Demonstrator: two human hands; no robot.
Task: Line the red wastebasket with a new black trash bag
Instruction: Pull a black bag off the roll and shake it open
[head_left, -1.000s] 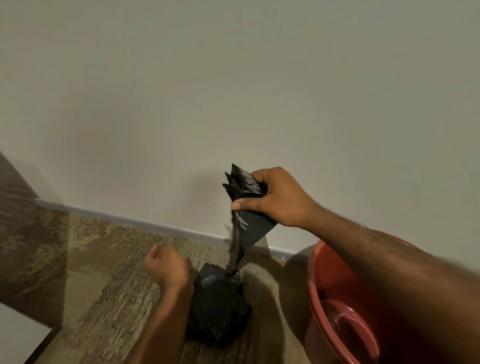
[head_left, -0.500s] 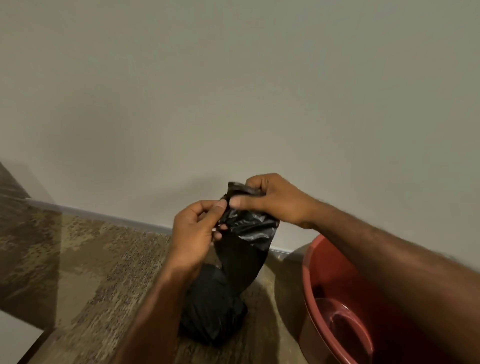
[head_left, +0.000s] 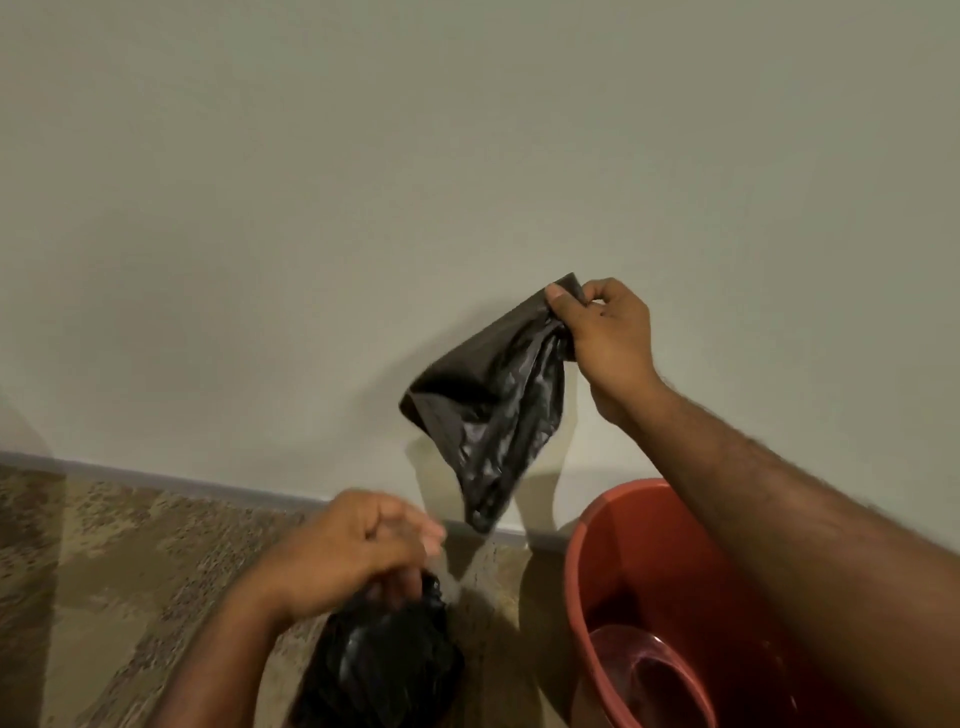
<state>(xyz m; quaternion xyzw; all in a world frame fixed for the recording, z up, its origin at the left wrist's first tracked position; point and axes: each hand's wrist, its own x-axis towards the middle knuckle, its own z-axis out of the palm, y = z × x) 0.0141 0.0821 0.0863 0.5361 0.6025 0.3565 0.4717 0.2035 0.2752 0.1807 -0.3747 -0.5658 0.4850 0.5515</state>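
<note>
The right hand (head_left: 608, 338) is raised in front of the pale wall (head_left: 363, 182), its thumb and fingers (head_left: 563, 301) pinched together on the top corner of a folded black trash bag (head_left: 493, 410). The bag hangs down and to the left from that pinch, a crumpled, partly unfolded sheet whose lowest tip dangles free below the fingers, above the baseboard (head_left: 218, 486) and just left of the rim of the red wastebasket (head_left: 623, 561). The wastebasket stands on the floor below the right forearm, open and unlined, with its bare red inside and round bottom showing; the bag does not touch it. The left hand (head_left: 358, 556) is lower and to the left, blurred, with its fingers (head_left: 410, 535) curled downward over the top of a dark bundle of black plastic (head_left: 379, 670) that sits on the patterned carpet (head_left: 104, 571). The fingertips appear closed on the gathered top of that bundle, though the blur makes the grip hard to read for certain. The hanging bag's lower tip lies up and to the right of the left fingers, apart from them, and the bundle lies directly beneath them, near the wastebasket's left side.
</note>
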